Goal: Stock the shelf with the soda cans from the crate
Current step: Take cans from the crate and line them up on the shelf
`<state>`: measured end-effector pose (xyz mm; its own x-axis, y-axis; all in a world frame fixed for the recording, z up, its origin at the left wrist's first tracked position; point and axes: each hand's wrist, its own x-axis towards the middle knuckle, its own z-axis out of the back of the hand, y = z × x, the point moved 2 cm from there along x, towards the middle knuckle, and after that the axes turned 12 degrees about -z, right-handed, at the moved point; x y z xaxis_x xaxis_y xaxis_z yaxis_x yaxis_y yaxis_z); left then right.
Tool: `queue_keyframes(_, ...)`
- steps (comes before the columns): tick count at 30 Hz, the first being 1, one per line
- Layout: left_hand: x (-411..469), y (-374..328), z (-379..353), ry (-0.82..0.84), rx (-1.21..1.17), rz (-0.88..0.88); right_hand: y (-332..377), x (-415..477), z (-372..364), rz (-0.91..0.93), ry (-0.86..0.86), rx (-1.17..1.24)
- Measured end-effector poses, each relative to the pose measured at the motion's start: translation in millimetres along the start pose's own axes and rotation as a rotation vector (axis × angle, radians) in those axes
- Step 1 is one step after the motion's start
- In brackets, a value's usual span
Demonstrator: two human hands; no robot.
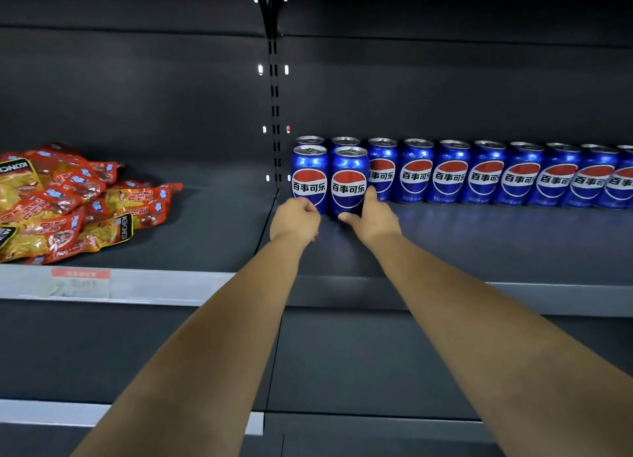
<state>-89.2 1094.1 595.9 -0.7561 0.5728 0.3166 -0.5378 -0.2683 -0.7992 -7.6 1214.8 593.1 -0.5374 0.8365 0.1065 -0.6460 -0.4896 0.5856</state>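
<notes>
**Two cans in hand at the shelf**

Gripped at the foot by the left hand, fingers curled: the left can. Clasped by the right hand, thumb in front: the right can. Upright on the shelf, touching. Just behind and off to the right, a row of cans. Well left, heaped snack packets.

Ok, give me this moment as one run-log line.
phase: placing | left hand: grips front-left can | right hand: grips front-right can | cans: upright on shelf, ahead of back row | snack packets: left bay
</notes>
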Motion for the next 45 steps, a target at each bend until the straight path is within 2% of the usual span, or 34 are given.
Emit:
queue_keyframes(11,-11,-13,4,0.106,0.129,-0.034,3,-19,13,-0.026,-0.001,-0.085)
queue_keyframes(18,-41,-53,-3,0.242,0.591,-0.266,-8,-51,41,0.04,-0.032,-0.233)
queue_keyframes(26,-94,-100,-21,0.234,0.976,-0.429,-35,-102,86,0.21,-0.077,-0.475)
queue_keyframes(37,-192,-158,-61,0.156,1.071,-0.326,-101,-175,126,0.353,-0.086,-0.557)
queue_keyframes(45,-264,-177,-97,0.202,1.053,-0.231,-151,-223,144,0.407,-0.03,-0.56)
